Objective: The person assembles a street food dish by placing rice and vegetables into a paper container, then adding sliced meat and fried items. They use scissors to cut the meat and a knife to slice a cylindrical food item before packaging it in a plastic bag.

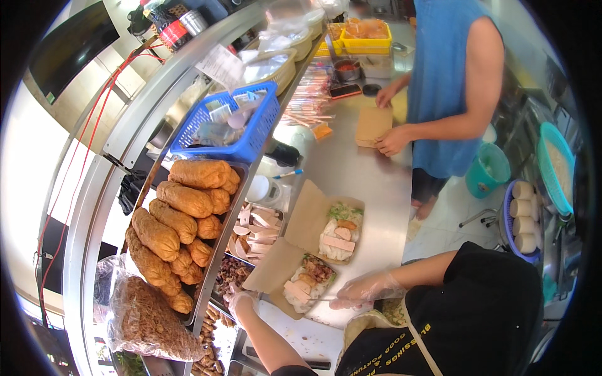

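My left hand point(242, 302), in a clear plastic glove, is at the near end of a metal tray of dark chopped meat point(233, 274). Its fingers curl in there, and whatever they hold is hidden. My right hand point(360, 291), also gloved, is beside the nearer open cardboard food box point(276, 264). The fingers are together around something thin and pale that points toward the box. White rice sheets, pale meat slices and browned pieces point(307, 279) lie in that box. Just beyond, a second open box point(313, 203) holds similar food with shredded greens.
Large fried brown rolls point(160, 232) fill a raised tray at left, with a bagged brown mass point(150, 319) in front. Sliced pale meat point(257, 229) sits below. A blue basket point(219, 150) is behind. Across the steel counter, a co-worker in blue handles a closed box point(374, 125).
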### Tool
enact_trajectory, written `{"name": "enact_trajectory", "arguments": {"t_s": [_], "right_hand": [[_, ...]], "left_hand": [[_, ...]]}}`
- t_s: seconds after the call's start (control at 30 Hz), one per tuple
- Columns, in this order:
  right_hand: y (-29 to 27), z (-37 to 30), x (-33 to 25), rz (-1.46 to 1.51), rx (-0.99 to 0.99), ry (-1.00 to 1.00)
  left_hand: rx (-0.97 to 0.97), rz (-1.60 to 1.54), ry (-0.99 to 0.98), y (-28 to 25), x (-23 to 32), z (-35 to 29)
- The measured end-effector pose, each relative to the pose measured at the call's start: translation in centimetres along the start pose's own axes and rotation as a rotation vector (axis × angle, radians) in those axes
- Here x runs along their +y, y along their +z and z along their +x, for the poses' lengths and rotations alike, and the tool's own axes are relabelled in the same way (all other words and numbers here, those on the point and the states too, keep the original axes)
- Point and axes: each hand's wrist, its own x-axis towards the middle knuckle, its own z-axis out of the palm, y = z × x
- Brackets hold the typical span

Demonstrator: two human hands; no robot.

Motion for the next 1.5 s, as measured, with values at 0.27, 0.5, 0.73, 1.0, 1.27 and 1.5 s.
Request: {"name": "enact_trajectory", "arguments": {"t_s": [0.27, 0.5, 0.73, 1.0, 1.27, 1.5], "right_hand": [[-4.1, -1.4, -6.0, 0.035, 0.184, -0.172], [-21.2, -3.8, -17.9, 0.576, 0.580, -0.648], [-22.8, -2.1, -19.0, 0.692, 0.412, -0.548], [-13.5, -1.2, -10.9, 0.545, 0.072, -0.224], [-5.7, 2.3, -5.4, 0.433, 0.146, 0.293], [-3.9, 2.8, -5.6, 0.092, 0.025, 0.227]], "left_hand": [[-0.016, -0.067, 0.024, 0.9, -0.7, 1.8], [0.073, -0.132, 0.080, 1.5, -1.0, 1.9], [0.320, -0.275, 0.234, 3.3, -2.5, 2.0], [0.367, -0.351, 0.407, 4.1, -6.9, 5.8], [0.097, -0.336, 0.374, -1.3, -9.8, 8.8], [0.138, -0.288, 0.436, -1.2, -11.7, 8.6]]}}
